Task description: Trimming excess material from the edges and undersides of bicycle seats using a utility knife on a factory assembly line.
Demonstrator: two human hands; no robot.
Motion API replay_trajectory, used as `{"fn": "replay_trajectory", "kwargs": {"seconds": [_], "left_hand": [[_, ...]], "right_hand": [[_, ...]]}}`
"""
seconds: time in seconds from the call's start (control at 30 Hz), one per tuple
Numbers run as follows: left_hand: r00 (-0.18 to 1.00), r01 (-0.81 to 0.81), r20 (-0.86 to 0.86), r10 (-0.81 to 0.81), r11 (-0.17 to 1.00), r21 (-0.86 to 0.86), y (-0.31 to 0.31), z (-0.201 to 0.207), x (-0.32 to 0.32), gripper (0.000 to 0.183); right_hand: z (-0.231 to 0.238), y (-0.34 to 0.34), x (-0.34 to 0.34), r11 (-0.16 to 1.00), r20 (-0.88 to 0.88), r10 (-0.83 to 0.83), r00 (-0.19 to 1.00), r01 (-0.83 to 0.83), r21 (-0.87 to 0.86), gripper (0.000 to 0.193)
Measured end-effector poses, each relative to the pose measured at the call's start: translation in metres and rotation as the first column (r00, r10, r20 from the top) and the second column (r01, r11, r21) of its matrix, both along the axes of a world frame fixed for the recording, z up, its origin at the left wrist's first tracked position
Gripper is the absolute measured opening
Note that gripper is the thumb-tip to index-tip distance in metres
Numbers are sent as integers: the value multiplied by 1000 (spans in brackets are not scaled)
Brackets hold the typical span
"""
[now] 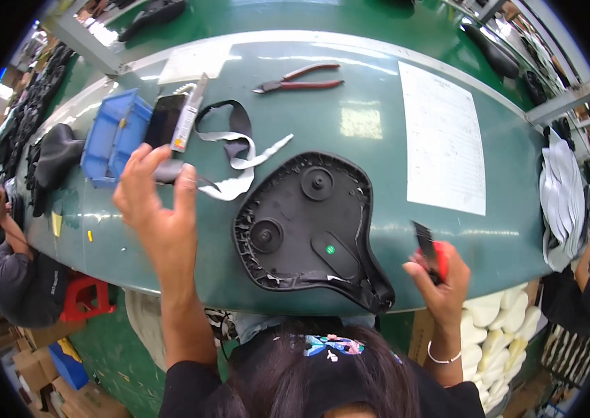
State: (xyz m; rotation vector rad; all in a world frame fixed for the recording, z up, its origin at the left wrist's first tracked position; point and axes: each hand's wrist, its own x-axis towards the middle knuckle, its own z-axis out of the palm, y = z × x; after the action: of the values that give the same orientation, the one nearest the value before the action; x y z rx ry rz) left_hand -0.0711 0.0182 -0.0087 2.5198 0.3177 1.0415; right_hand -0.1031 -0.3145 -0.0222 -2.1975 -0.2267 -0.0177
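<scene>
A black bicycle saddle (295,230) lies upside down on the green table in front of me, its nose toward the lower right. Its cover edge is folded over the rim, with ragged trimmed bits along it. My right hand (448,279) is closed round a red-handled utility knife (441,259), its dark blade pointing up and away, to the right of the saddle. My left hand (156,202) is raised left of the saddle, thumb and fingers apart. Between them shows a grey scrap (168,170); whether they touch it is unclear. Curled grey and white trimmings (239,157) lie beyond.
Beyond my left hand are a blue plastic bin (115,136) and a phone (162,120). Red-handled cutting pliers (302,80) lie at the back, a white sheet (445,146) at the right. Foam pads (497,327) are piled below the table. People work at both sides.
</scene>
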Motion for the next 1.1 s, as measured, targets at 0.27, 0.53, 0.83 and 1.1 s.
{"fn": "replay_trajectory", "kwargs": {"seconds": [0.27,0.53,0.83,1.1], "left_hand": [[380,340,-683,-624,781,-524,-8,-37,30,43],[915,244,282,-290,-161,-956,-35,-49,134,33],[712,550,19,-702,540,-637,-98,-80,134,9],[651,538,-86,-754,538,-649,-90,-76,141,6]], "right_hand": [[-14,17,55,915,-60,392,918,-383,128,37],[-8,-34,157,775,-11,-393,920,337,535,35],[-45,1,385,697,-155,-71,985,160,699,54],[-77,60,616,560,-129,-100,987,163,812,59]]}}
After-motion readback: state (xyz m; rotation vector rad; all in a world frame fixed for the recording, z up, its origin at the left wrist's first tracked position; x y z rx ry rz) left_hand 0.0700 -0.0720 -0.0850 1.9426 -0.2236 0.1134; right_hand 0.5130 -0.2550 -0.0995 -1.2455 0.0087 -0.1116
